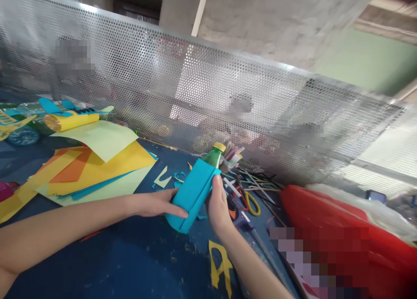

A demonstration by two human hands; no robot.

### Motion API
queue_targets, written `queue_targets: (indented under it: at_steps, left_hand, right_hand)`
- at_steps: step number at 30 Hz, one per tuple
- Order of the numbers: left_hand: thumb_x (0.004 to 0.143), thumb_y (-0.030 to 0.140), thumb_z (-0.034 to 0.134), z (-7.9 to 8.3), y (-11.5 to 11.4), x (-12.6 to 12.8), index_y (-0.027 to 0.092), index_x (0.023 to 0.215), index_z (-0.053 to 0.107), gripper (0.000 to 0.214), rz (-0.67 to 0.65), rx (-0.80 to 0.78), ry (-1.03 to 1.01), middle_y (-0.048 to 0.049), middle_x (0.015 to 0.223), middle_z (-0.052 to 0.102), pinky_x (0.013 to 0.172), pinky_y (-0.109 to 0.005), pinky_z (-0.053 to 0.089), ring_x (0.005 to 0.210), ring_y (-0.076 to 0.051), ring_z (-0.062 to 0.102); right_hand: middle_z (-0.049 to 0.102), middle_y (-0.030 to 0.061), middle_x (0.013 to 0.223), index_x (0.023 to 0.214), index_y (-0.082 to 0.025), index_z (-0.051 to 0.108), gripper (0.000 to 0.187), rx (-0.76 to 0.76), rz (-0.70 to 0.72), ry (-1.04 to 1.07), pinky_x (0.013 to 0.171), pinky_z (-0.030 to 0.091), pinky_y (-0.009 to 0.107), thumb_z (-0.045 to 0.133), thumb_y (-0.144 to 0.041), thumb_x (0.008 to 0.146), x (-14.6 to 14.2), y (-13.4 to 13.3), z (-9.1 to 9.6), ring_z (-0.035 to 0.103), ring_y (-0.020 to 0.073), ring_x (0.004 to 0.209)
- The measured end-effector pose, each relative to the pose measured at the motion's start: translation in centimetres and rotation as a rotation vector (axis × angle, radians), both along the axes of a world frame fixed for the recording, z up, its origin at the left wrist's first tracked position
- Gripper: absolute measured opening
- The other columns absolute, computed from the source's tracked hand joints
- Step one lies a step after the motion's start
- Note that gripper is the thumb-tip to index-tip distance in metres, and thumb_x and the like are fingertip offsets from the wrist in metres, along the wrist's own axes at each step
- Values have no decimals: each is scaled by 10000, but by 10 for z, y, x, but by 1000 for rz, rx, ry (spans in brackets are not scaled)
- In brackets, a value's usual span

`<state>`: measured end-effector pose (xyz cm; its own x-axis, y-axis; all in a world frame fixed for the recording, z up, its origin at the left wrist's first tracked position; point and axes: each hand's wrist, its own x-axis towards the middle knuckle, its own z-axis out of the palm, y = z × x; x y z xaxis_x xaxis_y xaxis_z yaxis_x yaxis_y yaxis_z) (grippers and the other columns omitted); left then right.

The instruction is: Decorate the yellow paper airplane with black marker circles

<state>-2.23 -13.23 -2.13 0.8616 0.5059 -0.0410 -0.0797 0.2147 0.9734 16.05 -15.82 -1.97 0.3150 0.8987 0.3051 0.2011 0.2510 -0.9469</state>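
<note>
A green plastic bottle with a yellow cap is wrapped in blue paper, tilted with its neck pointing up and away to the right. My left hand grips the wrapped bottle near its base, the thumb lying across the paper by the overlapping seam. Higher up on the right side, my right hand holds the bottle with its thumb along the paper's edge. The fingers of both hands are mostly hidden behind the bottle.
Stacked coloured paper lies on the blue table at left, near a yellow-wrapped bottle. Scissors, a glue gun and paper scraps lie at right, beside a red bag. A perforated metal screen stands behind.
</note>
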Motion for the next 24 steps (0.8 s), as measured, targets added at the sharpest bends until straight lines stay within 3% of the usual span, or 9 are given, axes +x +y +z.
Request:
queue_targets:
  at_steps: [3,6,11,16,20,24]
  left_hand:
    - [633,398,853,-1,1,-1,171,1366,429,876,-13,19,12,-163,1289,590,1012,-508,435,1237,-335,518]
    - [629,391,858,-3,2,0,183,1381,414,897,-33,36,12,-164,1305,575,1013,-520,430,1244,-340,511]
    - [638,358,860,-5,1,1,226,1422,350,945,-58,68,17,-148,1321,560,985,-509,456,1223,-330,530]
    - [675,349,837,-7,-3,3,243,1442,305,939,-62,118,-9,-134,1324,558,965,-478,475,1202,-312,547]
    - [675,337,831,-8,-5,5,229,1411,363,879,36,201,17,-130,1335,553,978,-490,463,1215,-329,530]
    - [677,319,828,-11,-6,8,253,1448,275,951,76,230,-73,-141,1378,507,971,-491,476,1225,-330,525]
  right_hand:
    - [363,59,1531,1456,-179,418,895,-89,-84,-54,1197,126,390,405,-778,792,-5,-6,10,182,261,1462]
    - [396,70,1514,1449,-162,427,908,-77,-49,-106,1195,131,379,378,-790,795,-7,-9,13,195,264,1458]
    - [510,93,1428,1442,-175,428,828,20,20,-161,1148,277,395,394,-734,832,-11,-15,14,344,276,1400]
    - [563,116,1358,1459,-184,370,747,150,122,-205,994,463,374,412,-649,876,-15,-18,15,593,266,1155]
    - [611,112,1284,1454,-193,370,719,180,116,-193,949,492,366,419,-626,882,-14,-18,13,620,256,1093]
    - [615,114,1279,1445,-191,390,716,171,96,-175,961,484,375,422,-629,880,-14,-18,14,604,268,1130]
